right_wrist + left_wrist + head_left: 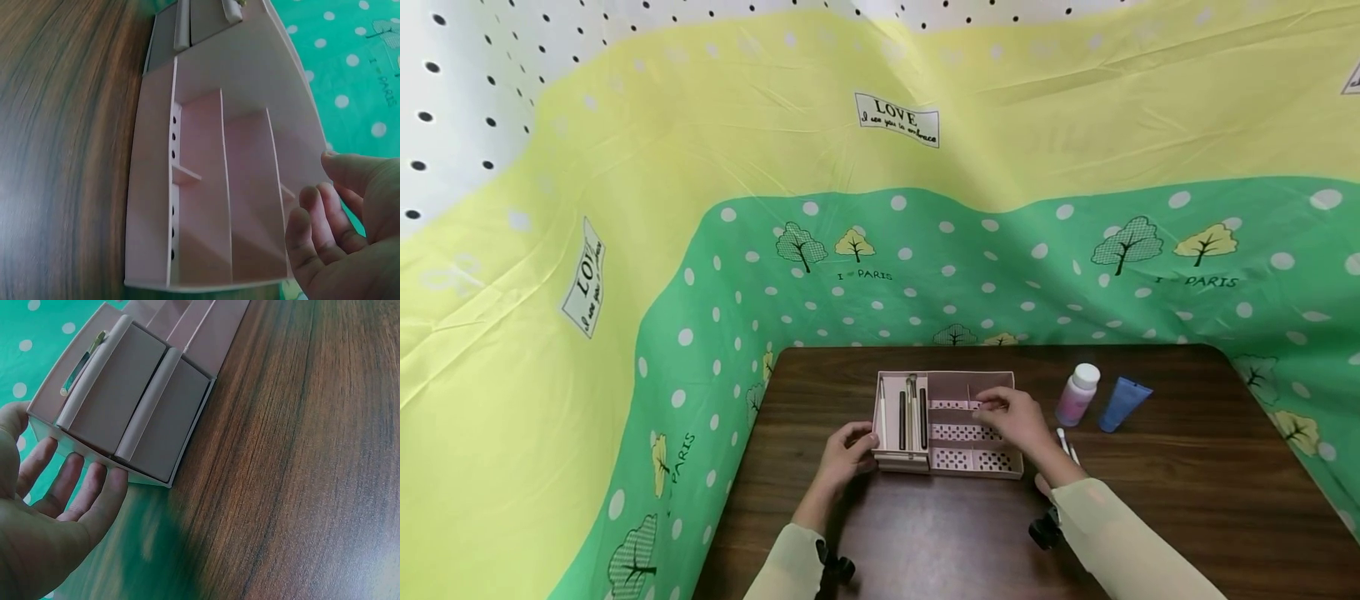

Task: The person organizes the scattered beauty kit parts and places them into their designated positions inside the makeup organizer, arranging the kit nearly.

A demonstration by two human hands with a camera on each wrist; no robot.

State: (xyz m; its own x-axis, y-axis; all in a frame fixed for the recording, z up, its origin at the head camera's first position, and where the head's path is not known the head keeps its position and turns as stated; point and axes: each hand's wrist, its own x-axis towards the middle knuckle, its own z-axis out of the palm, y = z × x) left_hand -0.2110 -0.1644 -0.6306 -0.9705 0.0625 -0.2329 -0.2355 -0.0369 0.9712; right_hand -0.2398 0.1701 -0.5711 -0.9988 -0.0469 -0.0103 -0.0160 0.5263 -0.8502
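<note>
A pale pink desk organizer [942, 432] lies on the table, with stepped compartments on its right half. Several slim makeup brushes and pencil-like sticks [912, 412] lie in its left tray. Two drawer fronts [119, 381] face me in the left wrist view. My left hand [842, 456] touches the organizer's left side with its fingertips, the fingers fairly straight. Over the back right compartments hovers my right hand [1017, 419]. Its fingers are loosely bent, with nothing visible between them in the right wrist view. The compartments [200, 231] seen there hold nothing visible.
To the right of the organizer stand a pink-and-white bottle [1078, 396] with a white cap and a blue squeeze tube [1123, 404]. White-tipped sticks [1062, 440] lie partly behind my right forearm. A patterned curtain [970, 275] hangs behind the dark wooden table [1217, 467].
</note>
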